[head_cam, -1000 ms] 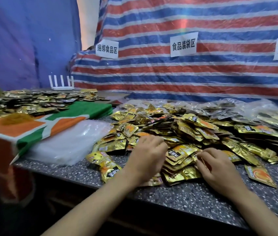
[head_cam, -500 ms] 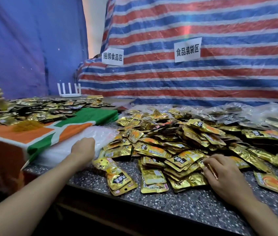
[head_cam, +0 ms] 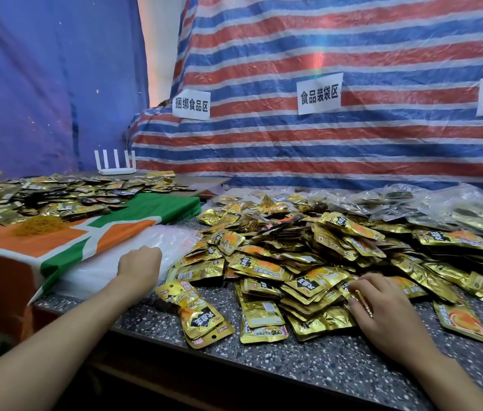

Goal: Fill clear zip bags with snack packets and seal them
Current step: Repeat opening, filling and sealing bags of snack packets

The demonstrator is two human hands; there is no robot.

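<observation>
Several snack packets (head_cam: 363, 302) sit pinched in our right hand (head_cam: 391, 315). Our left hand (head_cam: 139, 264) rests curled on clear zip bags (head_cam: 101, 271), grip unclear.

There is only one view, from a camera worn on the person's head. It faces forward and tilts down over the speckled desk (head_cam: 338, 369). It sits close, so both forearms enter from the bottom edge, the left hand (head_cam: 139, 265) left of centre and the right hand (head_cam: 382, 307) right of it. The heap of snack packets (head_cam: 308, 250) fills the middle. The wide lens also takes in the striped tarp (head_cam: 323, 158) behind the desk.
</observation>
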